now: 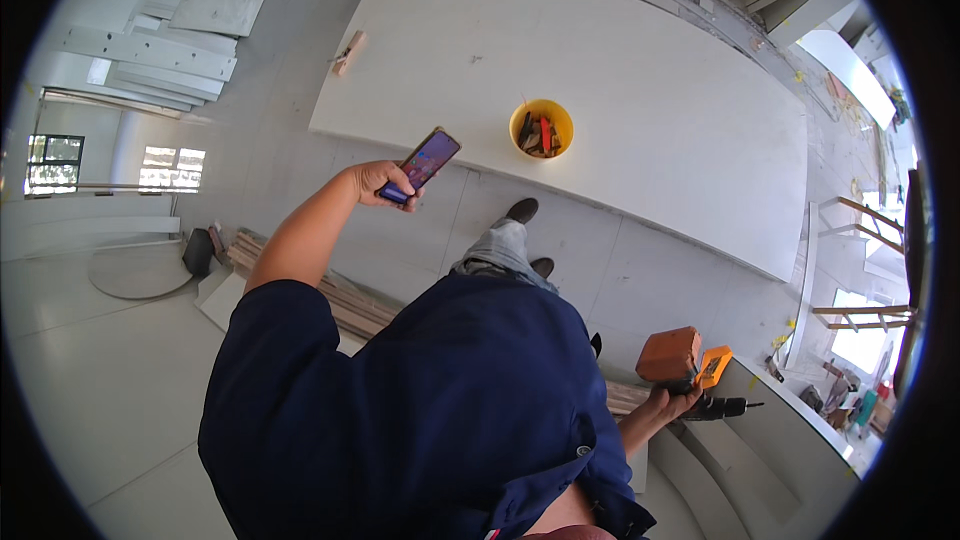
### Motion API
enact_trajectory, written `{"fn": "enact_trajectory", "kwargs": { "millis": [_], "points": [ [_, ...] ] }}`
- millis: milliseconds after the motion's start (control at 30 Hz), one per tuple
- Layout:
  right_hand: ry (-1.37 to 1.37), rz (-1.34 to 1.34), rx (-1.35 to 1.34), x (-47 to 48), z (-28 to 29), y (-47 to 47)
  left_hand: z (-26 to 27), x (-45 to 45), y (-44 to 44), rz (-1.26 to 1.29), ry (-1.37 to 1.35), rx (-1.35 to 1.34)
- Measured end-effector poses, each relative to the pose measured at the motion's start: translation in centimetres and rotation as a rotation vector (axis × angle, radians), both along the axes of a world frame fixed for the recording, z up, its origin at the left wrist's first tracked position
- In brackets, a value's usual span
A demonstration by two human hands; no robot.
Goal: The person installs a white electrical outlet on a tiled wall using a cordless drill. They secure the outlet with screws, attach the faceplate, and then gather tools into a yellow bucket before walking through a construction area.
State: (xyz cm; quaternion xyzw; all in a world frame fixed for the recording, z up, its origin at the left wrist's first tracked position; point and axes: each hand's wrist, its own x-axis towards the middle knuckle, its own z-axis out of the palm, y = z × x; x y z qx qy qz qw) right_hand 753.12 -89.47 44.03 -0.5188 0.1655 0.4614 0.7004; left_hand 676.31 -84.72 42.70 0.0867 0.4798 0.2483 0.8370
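Observation:
My left hand [390, 184] grips a smartphone [421, 165] with its screen lit, the thumb over its lower part, near the edge of a large white panel [637, 90]. At the lower right my right hand [671, 401] is closed on a cordless drill [716, 409] with a bit in its chuck. A reddish-brown block, perhaps its battery pack [667, 355], and a small orange container [713, 367] are by that hand; how they are held is partly hidden. On the panel stands a yellow bucket [517, 127] of mixed small items, with a wooden tool, perhaps a hand plane [349, 54], at its left end.
Wooden strips [360, 307] lie on the floor behind me. White boards [150, 52] are stacked at the upper left. A white cabinet-like panel [795, 405] stands at the lower right, and a wooden-railed ladder or frame [862, 310] is beyond. Debris lies past the large panel.

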Motion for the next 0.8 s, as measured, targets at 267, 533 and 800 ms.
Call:
{"fn": "enact_trajectory", "kwargs": {
  "millis": [267, 533, 800],
  "points": [
    [-0.034, 0.002, -0.002, 0.3, -0.6, 0.5, 2.2, 1.4, 0.0, -0.009, -0.024, -0.036],
    [0.0, 0.069, 0.057, -0.3, -0.1, 0.5, 1.5, 2.3, 0.5, -0.261, 0.309, 0.075],
    [0.035, 0.049, -0.024, -0.1, -0.2, 0.9, 2.3, 12.8, 0.7, -1.165, 0.421, 0.133]
  ]
}}
